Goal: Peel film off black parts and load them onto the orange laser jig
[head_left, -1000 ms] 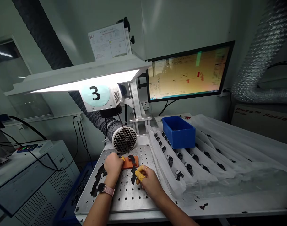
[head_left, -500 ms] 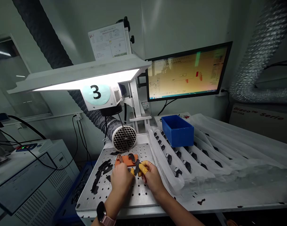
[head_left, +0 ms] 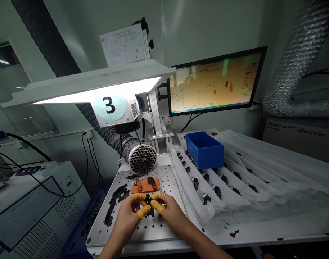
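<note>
Two hands seen: left hand (head_left: 129,211), right hand (head_left: 173,214). Four yellow finger cots (head_left: 144,211) visible, two per hand. At least one dark piece (head_left: 149,200) held by both; exact number hidden. One orange block (head_left: 145,186) counted, two small parts (head_left: 153,182) carried on it. One perforated plate (head_left: 151,233); several dark strips (head_left: 121,191) overlapped at left, can't be counted. Over ten black parts (head_left: 216,191) laid in rows, some covered. One each logged: blue bin (head_left: 211,156), monitor (head_left: 215,84), lit lamp (head_left: 121,89), round grille (head_left: 141,159), paper sheet (head_left: 122,45).
</note>
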`<state>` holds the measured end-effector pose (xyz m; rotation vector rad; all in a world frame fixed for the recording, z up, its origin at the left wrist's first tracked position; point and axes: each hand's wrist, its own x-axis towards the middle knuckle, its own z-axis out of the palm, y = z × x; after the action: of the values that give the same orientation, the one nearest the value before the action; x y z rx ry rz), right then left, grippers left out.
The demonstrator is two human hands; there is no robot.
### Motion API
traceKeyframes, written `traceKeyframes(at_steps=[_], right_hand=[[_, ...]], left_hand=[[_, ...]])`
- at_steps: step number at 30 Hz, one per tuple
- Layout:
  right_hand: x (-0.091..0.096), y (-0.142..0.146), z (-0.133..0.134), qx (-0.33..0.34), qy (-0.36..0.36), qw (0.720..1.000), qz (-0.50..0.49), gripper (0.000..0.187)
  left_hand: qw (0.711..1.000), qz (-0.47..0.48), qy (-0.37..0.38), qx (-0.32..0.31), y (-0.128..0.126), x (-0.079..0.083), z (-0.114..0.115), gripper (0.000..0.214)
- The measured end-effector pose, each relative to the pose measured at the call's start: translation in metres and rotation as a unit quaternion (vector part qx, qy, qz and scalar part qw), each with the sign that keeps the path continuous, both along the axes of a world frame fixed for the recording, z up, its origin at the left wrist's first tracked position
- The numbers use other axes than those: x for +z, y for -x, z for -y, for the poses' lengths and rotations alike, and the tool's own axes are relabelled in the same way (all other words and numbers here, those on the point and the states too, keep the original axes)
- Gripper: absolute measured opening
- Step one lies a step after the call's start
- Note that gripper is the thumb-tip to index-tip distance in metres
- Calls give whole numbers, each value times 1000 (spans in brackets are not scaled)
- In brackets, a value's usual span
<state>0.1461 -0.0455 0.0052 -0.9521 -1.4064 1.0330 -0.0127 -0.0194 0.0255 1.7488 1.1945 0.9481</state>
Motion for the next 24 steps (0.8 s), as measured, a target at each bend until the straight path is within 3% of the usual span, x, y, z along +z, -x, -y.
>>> traceKeyframes(at_steps=[2,5,8,11,16,24], right_hand=[[0,0,0,-15,-7,999,49,15],[-4,2,-2,-95,10,985,145,20],[-7,5,-4,-139,26,954,265,29],[-9,8,-3,-134,32,930,342,34],[-11,8,-3,-129,25,918,374,33],[-13,8,-3,-135,26,920,366,34]], left_hand=[[999,38,25,-6,3,-6,-1,21],[995,80,14,58,9,-12,-13,32],[990,59,-39,126,15,-16,-42,54],[984,42,-46,165,16,-19,-74,54],[983,32,-36,179,5,-21,-95,45],[964,-140,-71,215,7,-16,-95,35]])
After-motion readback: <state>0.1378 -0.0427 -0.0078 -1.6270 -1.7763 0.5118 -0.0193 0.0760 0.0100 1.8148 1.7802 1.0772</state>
